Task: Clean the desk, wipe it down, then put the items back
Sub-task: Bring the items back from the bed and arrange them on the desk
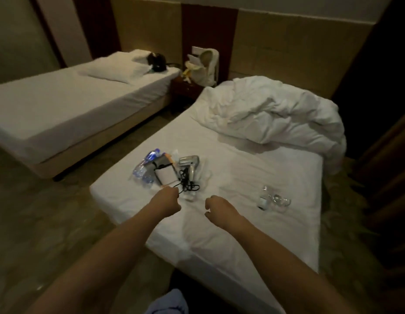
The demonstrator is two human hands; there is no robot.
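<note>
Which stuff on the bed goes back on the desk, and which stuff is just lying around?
Goes back:
hair dryer with black cord, which the left hand touches
water bottles
white box
glasses

Just lying around:
crumpled duvet
pillow
cream bag

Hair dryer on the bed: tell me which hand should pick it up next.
Left. The left hand is already at the black cord trailing from the hair dryer, apparently pinching it. The right hand hangs over bare sheet, farther away, nearer the glasses.
</note>
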